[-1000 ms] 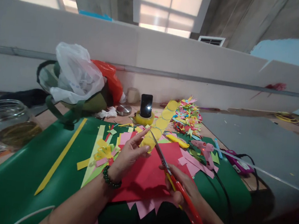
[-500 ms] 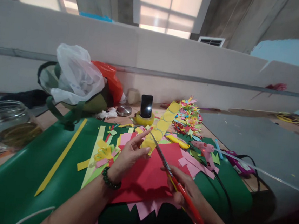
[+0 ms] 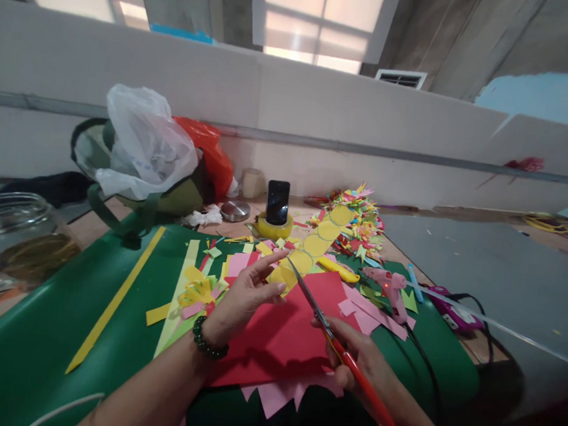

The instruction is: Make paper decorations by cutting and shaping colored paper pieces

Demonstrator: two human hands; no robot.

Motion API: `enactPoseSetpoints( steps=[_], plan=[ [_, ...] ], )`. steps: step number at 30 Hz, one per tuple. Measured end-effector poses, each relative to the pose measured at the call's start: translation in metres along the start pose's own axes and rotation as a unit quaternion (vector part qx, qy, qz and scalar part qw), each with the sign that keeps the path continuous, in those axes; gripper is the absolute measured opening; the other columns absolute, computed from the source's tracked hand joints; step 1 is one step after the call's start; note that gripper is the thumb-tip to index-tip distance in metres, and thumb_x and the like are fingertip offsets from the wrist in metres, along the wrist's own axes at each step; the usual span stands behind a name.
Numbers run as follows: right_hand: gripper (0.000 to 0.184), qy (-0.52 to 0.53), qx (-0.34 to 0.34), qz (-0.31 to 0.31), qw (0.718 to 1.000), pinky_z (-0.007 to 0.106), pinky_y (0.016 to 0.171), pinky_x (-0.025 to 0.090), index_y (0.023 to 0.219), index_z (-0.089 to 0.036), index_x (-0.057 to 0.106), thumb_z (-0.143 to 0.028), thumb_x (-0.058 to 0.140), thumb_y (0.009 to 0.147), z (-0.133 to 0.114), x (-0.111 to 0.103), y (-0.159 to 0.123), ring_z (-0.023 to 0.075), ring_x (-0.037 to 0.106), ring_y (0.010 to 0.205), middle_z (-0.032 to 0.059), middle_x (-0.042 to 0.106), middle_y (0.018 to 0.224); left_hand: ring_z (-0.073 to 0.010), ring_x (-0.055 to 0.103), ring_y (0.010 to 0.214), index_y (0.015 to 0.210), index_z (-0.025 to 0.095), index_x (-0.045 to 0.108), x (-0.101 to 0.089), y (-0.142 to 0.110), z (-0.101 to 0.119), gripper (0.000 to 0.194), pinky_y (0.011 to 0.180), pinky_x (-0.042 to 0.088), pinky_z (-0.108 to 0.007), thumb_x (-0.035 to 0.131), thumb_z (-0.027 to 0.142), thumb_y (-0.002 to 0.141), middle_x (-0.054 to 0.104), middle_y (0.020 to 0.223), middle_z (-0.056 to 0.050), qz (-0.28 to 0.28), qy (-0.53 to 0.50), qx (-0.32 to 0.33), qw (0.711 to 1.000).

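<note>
Between thumb and fingers, my left hand (image 3: 251, 291) pinches the near end of a yellow paper strip (image 3: 317, 244) marked with a row of drawn circles. My right hand (image 3: 358, 355) is closed around the red handles of a pair of scissors (image 3: 318, 313). Their blade tips touch or lie just at the strip's edge, close to my left fingers. Below both hands lies a red paper sheet (image 3: 277, 336), with pink paper pieces (image 3: 274, 396) sticking out under its near edge. A yellow and pink paper flower (image 3: 201, 292) sits left of my left hand.
A pink glue gun (image 3: 391, 290) and a yellow utility knife (image 3: 339, 270) lie right of the strip. A phone (image 3: 277, 202) stands in a tape roll (image 3: 273, 227) behind. Paper flowers (image 3: 363, 224) are heaped at the back; a bag (image 3: 175, 192) stands back left.
The yellow strip's far end has swung to the right and a little down. The scissors have shifted slightly right. My left hand has barely moved.
</note>
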State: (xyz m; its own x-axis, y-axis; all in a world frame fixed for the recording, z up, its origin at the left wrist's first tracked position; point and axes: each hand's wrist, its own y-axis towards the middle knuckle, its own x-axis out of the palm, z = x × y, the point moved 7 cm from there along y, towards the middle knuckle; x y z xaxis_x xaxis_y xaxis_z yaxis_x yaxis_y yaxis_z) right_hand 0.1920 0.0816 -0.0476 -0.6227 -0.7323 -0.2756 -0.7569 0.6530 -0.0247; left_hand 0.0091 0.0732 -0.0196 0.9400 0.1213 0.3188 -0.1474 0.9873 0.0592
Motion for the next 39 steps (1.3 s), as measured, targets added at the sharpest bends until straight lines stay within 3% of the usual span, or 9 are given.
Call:
enactPoseSetpoints(
  steps=[9,22,29,35,39],
  plan=[
    [0.095,0.000,0.000,0.004,1.000,0.022,0.044,0.023,0.117,-0.013,0.057,-0.085,0.060,0.055,-0.002,-0.003,-0.002,0.0077,0.027,0.048,-0.0086,0.034,0.055,-0.0100,0.051,0.072,0.124,0.028,0.063,-0.004,0.002,-0.002,0.058,0.060,0.051,-0.022,0.075,0.023,0.067,0.056,0.095,-0.002,0.004,0.043,0.013,0.999],
    [0.098,0.050,0.065,0.004,0.997,0.024,0.047,0.032,0.111,-0.016,0.060,-0.088,0.062,0.044,0.001,-0.005,-0.008,0.0093,0.032,0.047,-0.0080,0.035,0.055,-0.0104,0.050,0.066,0.124,0.024,0.062,0.004,-0.002,0.007,0.060,0.057,0.047,-0.022,0.078,0.026,0.066,0.056,0.078,0.000,-0.016,0.058,-0.006,0.998],
    [0.076,0.049,0.070,-0.003,0.996,0.022,0.044,0.028,0.108,-0.019,0.060,-0.069,0.075,0.053,0.015,-0.002,-0.006,0.0081,0.031,0.045,-0.0083,0.036,0.055,-0.0090,0.048,0.063,0.115,0.015,0.067,0.004,0.003,-0.003,0.057,0.055,0.041,-0.022,0.079,0.040,0.065,0.063,0.084,-0.005,-0.009,0.035,-0.011,0.999],
    [0.081,0.061,0.062,-0.023,0.996,0.024,0.048,0.032,0.113,-0.018,0.059,-0.074,0.071,0.056,0.018,0.000,-0.008,0.0093,0.033,0.048,-0.0073,0.038,0.056,-0.0105,0.050,0.067,0.119,0.017,0.065,0.002,-0.001,0.005,0.057,0.056,0.039,-0.022,0.078,0.030,0.066,0.065,0.092,-0.005,-0.007,0.079,-0.006,0.997],
    [0.086,0.034,0.064,-0.026,0.997,0.024,0.051,0.033,0.114,-0.017,0.058,-0.079,0.068,0.055,0.018,-0.002,-0.011,0.0113,0.037,0.051,-0.0056,0.042,0.059,-0.0093,0.049,0.063,0.123,0.016,0.062,0.004,-0.002,0.010,0.058,0.057,0.039,-0.022,0.075,0.025,0.067,0.062,0.079,-0.001,-0.016,0.088,0.000,0.996]
  ],
)
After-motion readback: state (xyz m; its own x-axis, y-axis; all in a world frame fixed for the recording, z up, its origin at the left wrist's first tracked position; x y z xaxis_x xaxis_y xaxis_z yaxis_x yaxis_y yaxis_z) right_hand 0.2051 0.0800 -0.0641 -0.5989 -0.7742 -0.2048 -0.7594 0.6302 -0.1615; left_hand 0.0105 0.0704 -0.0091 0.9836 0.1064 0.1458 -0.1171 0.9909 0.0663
